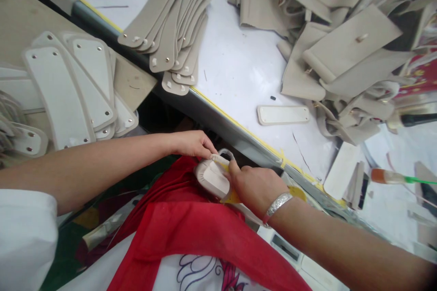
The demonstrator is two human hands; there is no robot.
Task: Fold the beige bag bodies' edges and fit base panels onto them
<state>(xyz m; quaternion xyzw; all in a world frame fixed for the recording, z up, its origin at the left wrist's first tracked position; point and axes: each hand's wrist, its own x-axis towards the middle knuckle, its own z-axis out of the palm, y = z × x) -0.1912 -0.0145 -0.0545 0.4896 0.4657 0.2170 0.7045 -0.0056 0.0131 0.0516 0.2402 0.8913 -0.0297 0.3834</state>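
My left hand [193,144] pinches the end of a small beige leather piece [213,177] that lies over my lap, above a red apron [191,232]. My right hand [256,186], with a silver bangle on its wrist, is closed on the same piece from the other side, its thumb pressing the folded edge where a metal ring shows. Something yellow sticks out under the right hand. Both hands sit just below the table's edge [246,134].
A fanned stack of beige straps [174,32] lies on the white table. One single strap [283,114] lies alone. A heap of beige bag panels [344,41] fills the right. White strap pieces [68,91] rest on a board at left. An orange-handled brush [392,176] lies right.
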